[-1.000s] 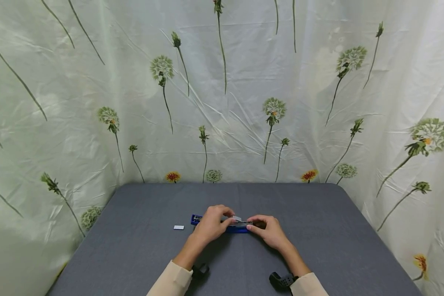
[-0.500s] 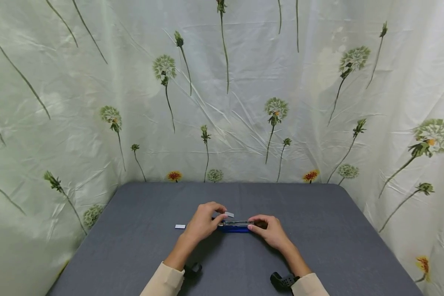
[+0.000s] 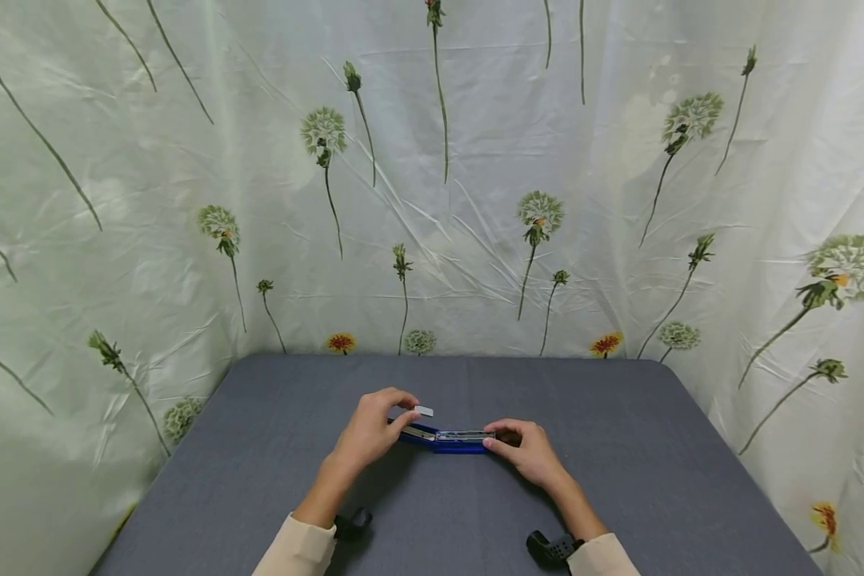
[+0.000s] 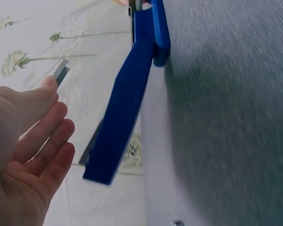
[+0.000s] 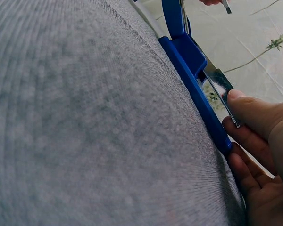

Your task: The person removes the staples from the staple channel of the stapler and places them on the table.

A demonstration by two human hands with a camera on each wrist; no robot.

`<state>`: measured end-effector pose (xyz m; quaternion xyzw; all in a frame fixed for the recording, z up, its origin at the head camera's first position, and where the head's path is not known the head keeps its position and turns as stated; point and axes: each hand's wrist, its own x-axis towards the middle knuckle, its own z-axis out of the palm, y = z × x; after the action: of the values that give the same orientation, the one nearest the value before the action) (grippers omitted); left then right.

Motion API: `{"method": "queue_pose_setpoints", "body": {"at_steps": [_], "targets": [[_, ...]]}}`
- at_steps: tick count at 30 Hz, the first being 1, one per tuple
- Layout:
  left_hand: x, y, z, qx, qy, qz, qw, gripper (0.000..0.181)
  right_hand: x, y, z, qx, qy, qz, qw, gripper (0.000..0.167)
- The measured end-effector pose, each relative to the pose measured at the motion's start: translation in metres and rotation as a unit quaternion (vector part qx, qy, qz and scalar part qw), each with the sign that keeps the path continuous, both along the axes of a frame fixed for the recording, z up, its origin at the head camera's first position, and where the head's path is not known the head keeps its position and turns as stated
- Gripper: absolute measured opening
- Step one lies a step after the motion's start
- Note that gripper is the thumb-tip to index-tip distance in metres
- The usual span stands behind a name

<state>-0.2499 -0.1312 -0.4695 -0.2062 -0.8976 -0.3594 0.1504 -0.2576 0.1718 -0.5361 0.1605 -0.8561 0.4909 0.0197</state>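
A blue stapler (image 3: 458, 448) lies on the table with its top cover (image 4: 120, 113) swung up and back to the left, its metal channel (image 5: 219, 89) exposed. My right hand (image 3: 527, 452) holds the stapler's right end, thumb and forefinger pinching the metal channel while the other fingers touch the blue base. Up and to the left, my left hand (image 3: 369, 426) pinches a short strip of staples (image 3: 423, 411) between thumb and forefinger. That strip is in the air, apart from the stapler. In the left wrist view, the remaining left fingers are loosely bent.
A grey cloth covers the table (image 3: 590, 400). At the bottom of the left wrist view, a small object (image 4: 178, 222) lies on the cloth, mostly cut off. Behind the table hangs a flower-printed curtain (image 3: 475, 280). Each wrist wears a black strap (image 3: 550, 549).
My left hand has moved left and slightly up, lifting the staple strip away from the stapler's channel. The raised cover shows more now. My right hand has stayed in place.
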Motion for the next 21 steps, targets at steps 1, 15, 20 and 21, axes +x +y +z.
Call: {"method": "queue_pose_setpoints", "body": {"at_steps": [1,15,20,21], "targets": [[0.001,-0.003,0.000,0.001,-0.002,0.003,1.0000,0.012,0.000,0.000,0.000,0.000,0.000,0.000,1.0000,0.019],[0.009,-0.043,0.006,0.003,0.022,0.033,0.9992,0.013,-0.001,-0.001,-0.002,0.005,0.002,-0.007,1.0000,0.018],[0.009,-0.055,0.006,0.006,0.033,0.044,0.9985,0.014,-0.001,-0.001,-0.003,0.003,0.002,-0.011,0.9999,0.017],[0.009,-0.058,0.006,0.007,0.036,0.047,0.9982,0.014,-0.002,-0.001,-0.003,0.003,0.000,-0.011,0.9999,0.017]]}}
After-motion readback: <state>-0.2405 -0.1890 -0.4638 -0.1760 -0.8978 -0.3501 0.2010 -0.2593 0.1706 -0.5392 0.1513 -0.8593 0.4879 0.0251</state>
